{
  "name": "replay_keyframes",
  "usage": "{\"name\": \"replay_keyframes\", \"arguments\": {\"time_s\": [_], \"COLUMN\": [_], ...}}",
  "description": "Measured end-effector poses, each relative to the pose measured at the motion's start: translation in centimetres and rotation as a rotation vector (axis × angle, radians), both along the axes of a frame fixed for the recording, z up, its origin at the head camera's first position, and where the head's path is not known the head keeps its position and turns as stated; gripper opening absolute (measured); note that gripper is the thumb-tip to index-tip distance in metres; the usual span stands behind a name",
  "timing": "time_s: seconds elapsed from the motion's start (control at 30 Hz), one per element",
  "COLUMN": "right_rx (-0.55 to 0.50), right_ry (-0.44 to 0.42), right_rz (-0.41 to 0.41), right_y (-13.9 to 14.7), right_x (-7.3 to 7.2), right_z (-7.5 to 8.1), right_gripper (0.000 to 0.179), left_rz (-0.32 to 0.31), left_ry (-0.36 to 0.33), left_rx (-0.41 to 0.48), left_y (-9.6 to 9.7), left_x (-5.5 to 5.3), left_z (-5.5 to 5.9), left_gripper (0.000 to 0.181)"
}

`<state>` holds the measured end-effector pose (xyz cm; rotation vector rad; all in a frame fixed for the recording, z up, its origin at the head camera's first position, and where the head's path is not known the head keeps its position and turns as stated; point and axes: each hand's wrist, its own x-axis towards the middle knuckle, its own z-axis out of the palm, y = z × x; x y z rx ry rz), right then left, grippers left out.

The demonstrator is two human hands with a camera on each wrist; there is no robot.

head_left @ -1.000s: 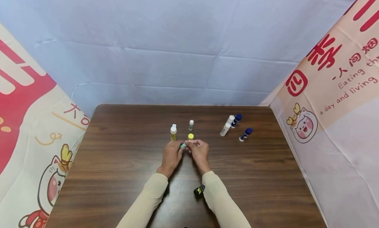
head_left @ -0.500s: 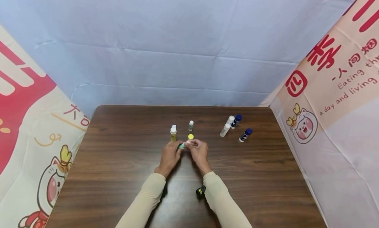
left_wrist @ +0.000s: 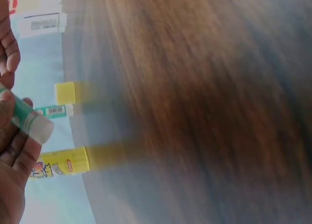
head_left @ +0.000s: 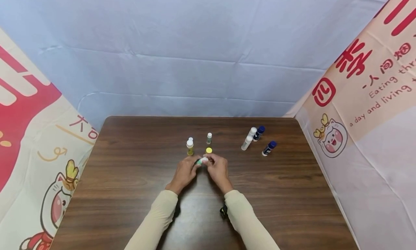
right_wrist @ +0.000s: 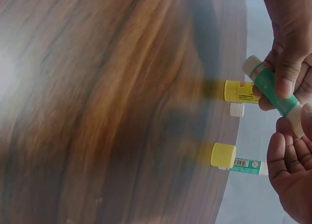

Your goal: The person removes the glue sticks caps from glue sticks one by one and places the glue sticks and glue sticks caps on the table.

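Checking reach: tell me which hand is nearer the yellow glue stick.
Left. The left hand is just in front of the yellow glue stick; the right hand is farther, to its right.

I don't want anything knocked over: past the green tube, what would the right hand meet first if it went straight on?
Probably the yellow cap, just beyond the right hand in the head view. Depth is unclear, and the hand looks raised, so it might pass over instead.

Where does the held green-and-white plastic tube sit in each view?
Head: green-and-white plastic tube, just below centre.
Left wrist: tube at the left edge, about mid-height.
Right wrist: tube toward the right, about mid-height.
Shared landmark: short yellow plastic cap, visible in all three.
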<state>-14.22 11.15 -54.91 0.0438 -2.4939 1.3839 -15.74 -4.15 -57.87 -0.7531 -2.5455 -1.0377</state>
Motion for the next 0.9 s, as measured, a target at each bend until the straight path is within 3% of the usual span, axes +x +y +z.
{"name": "replay_keyframes", "arguments": {"time_s": [0.17, 0.27, 0.4, 0.53, 0.6, 0.73, 0.9], "right_rx": [0.058, 0.058, -0.099, -0.37, -0.454, -0.525, -0.561], "right_ry": [0.039, 0.039, -0.022, -0.089, -0.11, -0.144, -0.16], "right_rz": [0.065, 0.079, 0.036, -0.071, -0.139, -0.237, -0.269], "right_y": [0.3, 0.2, -0.3, -1.1, -1.4, -1.8, -2.0], "right_x": [0.3, 0.5, 0.4, 0.2, 0.0, -0.1, -0.2], "right_z": [-0.1, -0.1, -0.1, -0.2, -0.3, -0.3, 0.1], "right_gripper": [0.018, 0.019, 0.024, 0.025, 0.023, 0.022, 0.02], "left_rz": [-0.042, -0.044, 0.011, 0.098, 0.147, 0.221, 0.242], "left_ry": [-0.046, -0.098, -0.13, -0.077, -0.047, 0.001, 0.052], "left_rx": [-0.021, 0.017, 0.111, 0.159, 0.16, 0.135, 0.127], "left_y": [-0.4, -0.5, -0.3, 0.2, 0.6, 1.3, 1.8], "left_x": [0.0, 0.0, 0.0, 0.1, 0.1, 0.2, 0.2], "left_z": [0.0, -0.2, -0.3, -0.3, -0.3, -0.2, 0.0], "left_gripper": [0.023, 0.024, 0.025, 0.026, 0.026, 0.025, 0.025]}}
